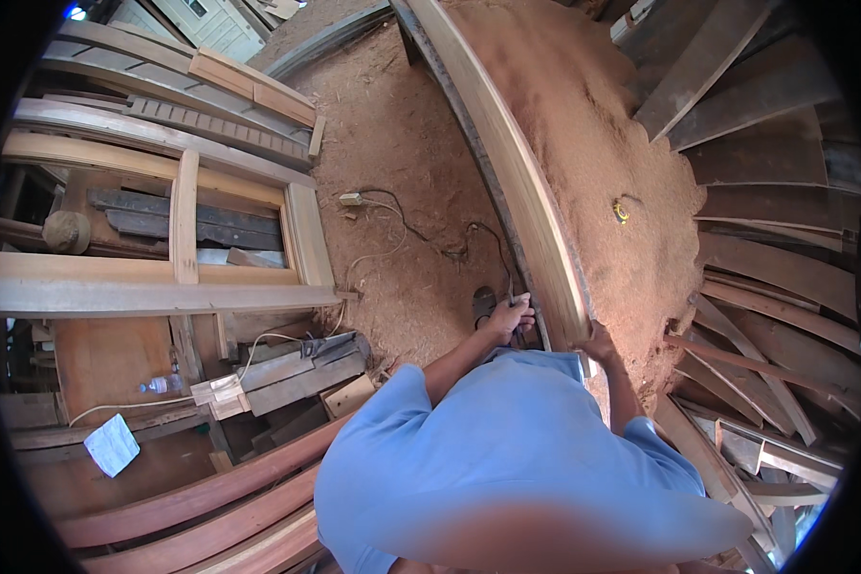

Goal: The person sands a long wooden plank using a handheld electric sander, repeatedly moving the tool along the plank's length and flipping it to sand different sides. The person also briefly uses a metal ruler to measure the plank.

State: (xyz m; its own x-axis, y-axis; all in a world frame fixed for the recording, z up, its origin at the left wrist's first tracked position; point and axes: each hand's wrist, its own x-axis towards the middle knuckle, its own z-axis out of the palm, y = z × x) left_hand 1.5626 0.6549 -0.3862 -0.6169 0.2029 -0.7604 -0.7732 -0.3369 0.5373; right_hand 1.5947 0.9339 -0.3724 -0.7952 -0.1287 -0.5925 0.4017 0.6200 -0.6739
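A long, pale wooden board [521, 177] runs away from me, lying along a dark-edged support [478, 134]. At its near end my right hand [598, 344] grips the board's right edge, part of the fingers out of sight. My left hand [513, 318] is closed just left of the board. A dark cord [499, 251] leads down to that hand, and what its fingers hold is mostly hidden. Beside it is a dark rounded object [485, 304], too unclear to name.
Sawdust [593, 124] covers the ground, where a yellow tape measure [621, 212] lies right of the board. A socket block [351, 200] with a wire lies to the left. A wooden frame [187, 215] stands at left; planks [765, 191] lean at right. Reddish timbers [210, 478] lie near left.
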